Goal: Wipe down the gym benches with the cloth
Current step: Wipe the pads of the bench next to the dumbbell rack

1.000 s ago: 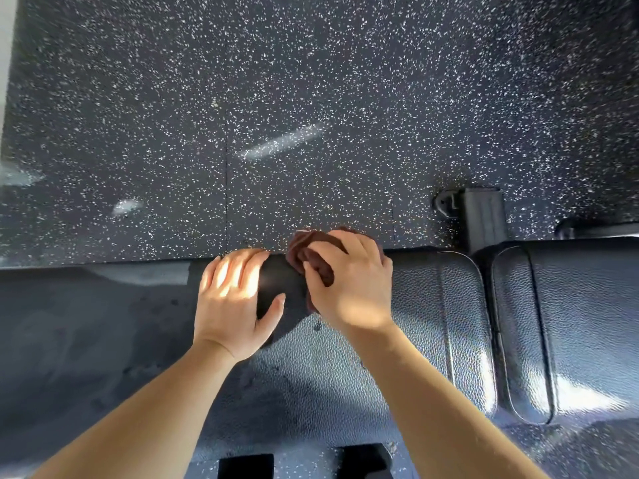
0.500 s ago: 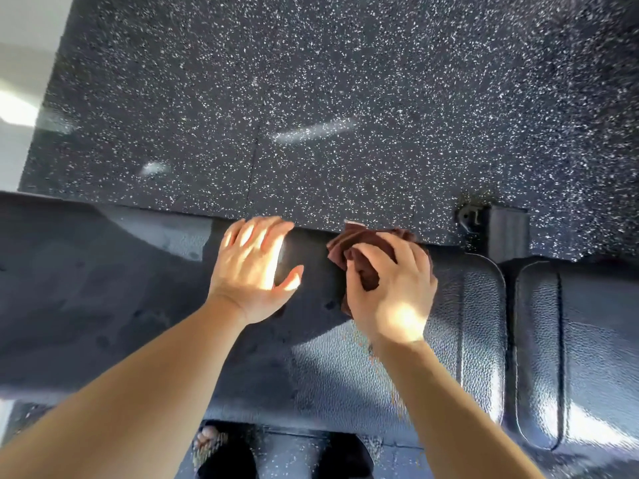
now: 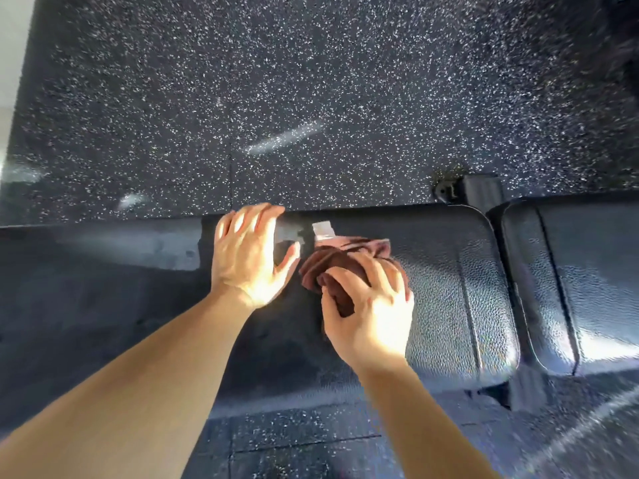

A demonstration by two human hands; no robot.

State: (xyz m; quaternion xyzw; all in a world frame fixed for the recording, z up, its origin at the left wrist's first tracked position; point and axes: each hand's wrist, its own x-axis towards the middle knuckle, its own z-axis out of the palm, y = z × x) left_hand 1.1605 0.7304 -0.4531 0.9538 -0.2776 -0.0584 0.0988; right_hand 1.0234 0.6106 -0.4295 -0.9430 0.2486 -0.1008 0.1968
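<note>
The right hand (image 3: 370, 316) has its grip curled round the bunched dark red cloth (image 3: 332, 267) on the black bumpy padded worktop (image 3: 449, 288). The left hand (image 3: 249, 257) rests flat just beside the cloth, grip spread.

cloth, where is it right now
In the head view the cloth is bunched in the right hand on the bench pad, just right of the left hand.

A single head-worn camera looks steeply down. It sits close above the bench (image 3: 446, 292), with the speckled floor (image 3: 311, 98) beyond.
</note>
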